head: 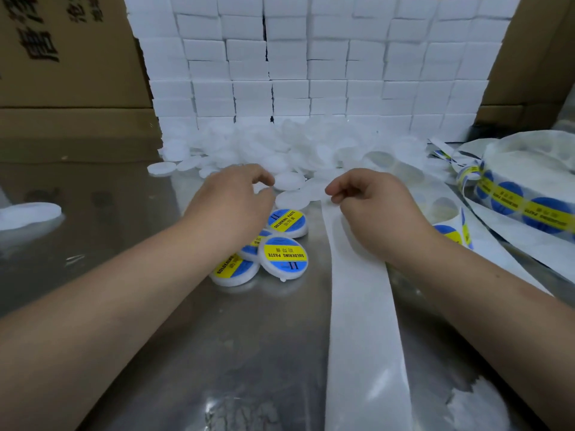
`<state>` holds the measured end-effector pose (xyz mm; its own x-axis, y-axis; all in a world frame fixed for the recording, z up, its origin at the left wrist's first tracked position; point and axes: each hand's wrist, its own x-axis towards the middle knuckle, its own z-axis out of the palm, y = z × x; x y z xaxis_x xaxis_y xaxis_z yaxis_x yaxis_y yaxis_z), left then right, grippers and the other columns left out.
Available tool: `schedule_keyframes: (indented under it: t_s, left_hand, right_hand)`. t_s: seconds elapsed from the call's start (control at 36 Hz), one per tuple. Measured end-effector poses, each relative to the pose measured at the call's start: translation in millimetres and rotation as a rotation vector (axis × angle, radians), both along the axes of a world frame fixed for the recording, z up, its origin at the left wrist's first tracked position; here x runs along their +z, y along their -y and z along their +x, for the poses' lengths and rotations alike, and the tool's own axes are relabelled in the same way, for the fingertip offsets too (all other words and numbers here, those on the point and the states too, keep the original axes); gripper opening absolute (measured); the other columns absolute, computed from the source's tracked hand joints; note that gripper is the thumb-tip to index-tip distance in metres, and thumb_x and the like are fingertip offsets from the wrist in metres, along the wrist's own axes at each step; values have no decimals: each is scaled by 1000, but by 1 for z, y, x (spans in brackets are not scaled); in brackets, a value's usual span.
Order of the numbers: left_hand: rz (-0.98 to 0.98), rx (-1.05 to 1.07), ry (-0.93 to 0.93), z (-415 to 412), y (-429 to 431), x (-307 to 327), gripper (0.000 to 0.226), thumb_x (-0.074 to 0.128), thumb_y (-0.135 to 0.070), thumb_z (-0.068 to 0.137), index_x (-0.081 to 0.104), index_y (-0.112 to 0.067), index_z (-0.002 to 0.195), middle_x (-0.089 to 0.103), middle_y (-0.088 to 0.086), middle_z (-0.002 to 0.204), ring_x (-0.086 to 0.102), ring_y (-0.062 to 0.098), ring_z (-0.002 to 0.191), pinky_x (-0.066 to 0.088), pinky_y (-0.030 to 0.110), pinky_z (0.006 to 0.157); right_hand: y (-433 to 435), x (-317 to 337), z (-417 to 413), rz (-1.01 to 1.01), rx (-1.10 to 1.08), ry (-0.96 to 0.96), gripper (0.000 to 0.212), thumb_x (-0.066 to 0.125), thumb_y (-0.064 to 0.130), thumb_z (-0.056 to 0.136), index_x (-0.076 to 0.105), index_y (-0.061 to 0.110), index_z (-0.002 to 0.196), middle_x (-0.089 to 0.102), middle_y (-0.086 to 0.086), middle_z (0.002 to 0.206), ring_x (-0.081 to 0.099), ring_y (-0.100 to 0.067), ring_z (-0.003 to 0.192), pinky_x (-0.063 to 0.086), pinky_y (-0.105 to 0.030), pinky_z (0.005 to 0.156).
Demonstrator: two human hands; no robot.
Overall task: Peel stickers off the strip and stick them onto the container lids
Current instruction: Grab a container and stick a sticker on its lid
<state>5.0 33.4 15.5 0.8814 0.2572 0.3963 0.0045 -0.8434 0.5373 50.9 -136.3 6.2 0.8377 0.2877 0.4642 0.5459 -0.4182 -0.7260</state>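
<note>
Both forearms come in from the bottom edge, and between them the spent backing strip (361,321) runs up the metal table (217,353) toward the right hand (376,209). My guess is it's laid straight like that so it feeds without tangling.

The labelled lids (284,255) make a handy landmark: a small overlapping cluster with blue-and-yellow "soldering paste" stickers, so those look done. The left hand (230,197) sits right above them, fingers loosely curved with thumb and forefinger apart, tips at a blank lid (291,200) just behind the cluster. Looks like it's going for the next one, but I can't tell if it's actually touching yet.

Right of the cluster, the right hand has its fingers curled in, thumb meeting forefinger over the strip's far end. No sticker shows in that pinch, so whether it's grasping the liner or nothing, can't say.

Unpeeled stickers (449,233) sit further right, then the roll (522,188). Behind the cluster is a heap of blank lids (280,144), then stacked white boxes (311,57), with cardboard cartons (62,73) at the far left.
</note>
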Motion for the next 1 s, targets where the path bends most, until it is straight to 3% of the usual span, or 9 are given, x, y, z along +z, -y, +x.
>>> schedule_keyframes:
  t_s: [0.08,0.19,0.33,0.53,0.61,0.72,0.81,0.92,1.0]
  left_hand:
    - [83,-28,-44,20,6,14,19,45,-23,86,60,-35,90,52,-13,74,45,15,69,35,24,54]
    - [268,-36,-215,61,11,21,20,49,-24,86,66,-15,89,66,4,97,55,22,85,44,28,70]
    - [418,-64,-400,95,24,8,38,57,-40,82,43,-14,59,43,2,58,38,15,52,28,27,47]
    - [467,-35,-364,102,22,4,12,59,-23,82,61,-11,81,55,3,73,49,18,64,36,24,52]
    - [248,-85,-290,98,17,9,18,54,-24,88,63,-10,94,59,6,87,53,24,85,42,26,66]
    - [-554,-130,-148,80,11,20,13,57,-21,84,60,-8,83,58,10,96,60,25,86,43,32,70]
    - [-995,-165,-7,58,8,28,13,50,-16,83,53,-13,71,59,2,72,64,24,74,46,28,65]
    - [-1181,-183,90,26,8,36,14,39,-20,86,52,-14,86,63,1,84,63,22,73,50,30,69]
    - [-1066,-168,75,0,18,37,16,34,-19,89,47,-16,80,63,3,77,59,21,60,43,24,57]
  right_hand:
    - [0,0,1,-20,6,6,40,42,0,81,54,35,66,55,18,75,50,0,65,34,-3,52]
    - [0,-1,1,-50,27,-4,39,44,0,82,55,35,68,56,17,73,50,-1,65,34,-5,53]
    - [1,-2,2,-84,32,0,40,44,1,84,54,37,67,55,18,73,50,-2,67,37,-14,57]
    - [1,-4,3,-92,28,15,37,46,3,84,55,36,68,52,19,68,48,-2,62,36,-16,56]
    - [1,-4,3,-74,37,9,36,45,3,84,55,35,72,53,18,72,48,-3,66,38,-20,60]
    - [0,-3,0,-20,61,8,40,42,1,81,51,39,71,55,17,77,48,0,64,38,-15,60]
    - [1,-1,-3,3,89,50,46,42,-4,75,50,40,85,50,19,90,46,13,69,34,-2,61]
    - [2,0,-8,56,138,69,54,43,-4,75,41,46,95,46,14,108,43,19,65,34,0,60]
    - [2,1,-11,96,203,69,56,44,-5,74,39,47,95,47,10,108,45,11,60,34,-2,57]
